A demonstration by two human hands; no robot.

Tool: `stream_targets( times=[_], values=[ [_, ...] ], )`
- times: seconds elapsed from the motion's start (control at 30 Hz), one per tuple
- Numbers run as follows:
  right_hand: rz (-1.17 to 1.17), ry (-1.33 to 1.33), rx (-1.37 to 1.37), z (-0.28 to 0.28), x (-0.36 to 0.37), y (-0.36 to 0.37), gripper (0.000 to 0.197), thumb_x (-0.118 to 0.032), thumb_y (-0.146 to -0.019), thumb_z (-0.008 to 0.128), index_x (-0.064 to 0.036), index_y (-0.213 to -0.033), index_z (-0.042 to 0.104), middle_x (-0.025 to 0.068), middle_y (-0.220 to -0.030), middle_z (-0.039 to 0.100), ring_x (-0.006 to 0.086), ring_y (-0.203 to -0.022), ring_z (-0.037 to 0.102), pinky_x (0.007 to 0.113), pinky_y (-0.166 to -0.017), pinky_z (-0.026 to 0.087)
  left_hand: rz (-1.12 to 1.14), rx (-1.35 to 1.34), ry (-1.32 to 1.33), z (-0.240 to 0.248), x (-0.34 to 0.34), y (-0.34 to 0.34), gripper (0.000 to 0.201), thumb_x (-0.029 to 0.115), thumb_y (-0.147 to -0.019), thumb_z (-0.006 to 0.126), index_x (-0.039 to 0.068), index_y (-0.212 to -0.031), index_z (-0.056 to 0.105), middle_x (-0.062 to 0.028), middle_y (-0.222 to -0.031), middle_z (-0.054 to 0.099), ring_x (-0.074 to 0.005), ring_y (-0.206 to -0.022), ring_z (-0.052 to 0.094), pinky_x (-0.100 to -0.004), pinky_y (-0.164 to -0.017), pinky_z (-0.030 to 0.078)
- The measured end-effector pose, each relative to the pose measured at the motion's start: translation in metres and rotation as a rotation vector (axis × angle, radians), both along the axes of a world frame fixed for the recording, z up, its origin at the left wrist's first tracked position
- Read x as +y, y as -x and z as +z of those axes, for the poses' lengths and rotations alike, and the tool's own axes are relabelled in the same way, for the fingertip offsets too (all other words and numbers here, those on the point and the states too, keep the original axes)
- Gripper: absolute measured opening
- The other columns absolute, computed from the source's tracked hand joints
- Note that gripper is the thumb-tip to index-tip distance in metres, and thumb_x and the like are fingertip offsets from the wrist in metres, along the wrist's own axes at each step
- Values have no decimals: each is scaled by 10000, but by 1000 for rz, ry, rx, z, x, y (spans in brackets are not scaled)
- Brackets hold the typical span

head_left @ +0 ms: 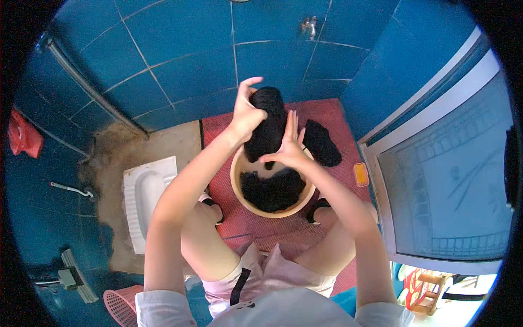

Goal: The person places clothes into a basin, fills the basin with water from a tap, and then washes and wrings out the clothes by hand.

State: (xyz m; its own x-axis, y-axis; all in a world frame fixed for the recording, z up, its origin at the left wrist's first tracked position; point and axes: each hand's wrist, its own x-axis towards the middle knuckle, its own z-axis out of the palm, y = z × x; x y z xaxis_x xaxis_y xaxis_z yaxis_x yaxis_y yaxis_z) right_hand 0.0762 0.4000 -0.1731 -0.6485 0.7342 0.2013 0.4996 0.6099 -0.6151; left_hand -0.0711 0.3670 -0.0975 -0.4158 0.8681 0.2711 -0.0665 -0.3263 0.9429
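My left hand (pixel 249 115) is closed on a bunched black cloth (pixel 268 122), which hangs over the far side of a cream-coloured basin (pixel 238 188). Close against the cloth's lower right side is my right hand (pixel 290 148), its fingers stretched up and its thumb apart. Whether the right palm presses on the cloth, I cannot tell. More black cloth (pixel 272 189) lies in cloudy water inside the basin. Another dark cloth piece (pixel 322 143) rests on the red mat (pixel 223 163), just right of the basin.
A white squat toilet (pixel 147 191) is set in the floor at left. The basin stands between my feet. An orange soap dish (pixel 360 175) lies near the framed door (pixel 441 163). A pipe (pixel 90 90), a tap (pixel 309 27) and a pink basket (pixel 122 305) are by the blue-tiled walls.
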Motion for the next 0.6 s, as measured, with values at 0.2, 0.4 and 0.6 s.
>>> stream_targets(
  times=[0.2, 0.4, 0.6],
  values=[
    [119, 57, 365, -37, 52, -3, 1140, -382, -440, 804, -39, -1295, 134, 193, -1284, 252, 301, -1206, 253, 426, -1008, 175, -326, -221, -109, 40, -1, -50, 597, -198, -434, 447, 74, -965, 432, -48, -932, 454, -169, -871, 480, -245, -764, 399],
    [-42, -193, 602, -3, 13, 29, 537, -169, -625, 691, -58, -1091, 448, 103, -1011, 542, 229, -967, 518, 338, -831, 405, -469, -422, -56, 35, -10, -49, 579, -199, -397, 443, 93, -896, 408, -33, -895, 441, -174, -864, 478, -261, -739, 408],
    [-87, 13, 737, 24, 9, 25, 539, -200, -566, 734, -27, -998, 462, 184, -931, 574, 347, -888, 556, 382, -749, 441, -561, -614, -50, 35, -36, -6, 607, -118, -508, 455, 123, -1062, 393, -104, -1078, 465, -270, -1080, 424, -388, -909, 352]
  ],
)
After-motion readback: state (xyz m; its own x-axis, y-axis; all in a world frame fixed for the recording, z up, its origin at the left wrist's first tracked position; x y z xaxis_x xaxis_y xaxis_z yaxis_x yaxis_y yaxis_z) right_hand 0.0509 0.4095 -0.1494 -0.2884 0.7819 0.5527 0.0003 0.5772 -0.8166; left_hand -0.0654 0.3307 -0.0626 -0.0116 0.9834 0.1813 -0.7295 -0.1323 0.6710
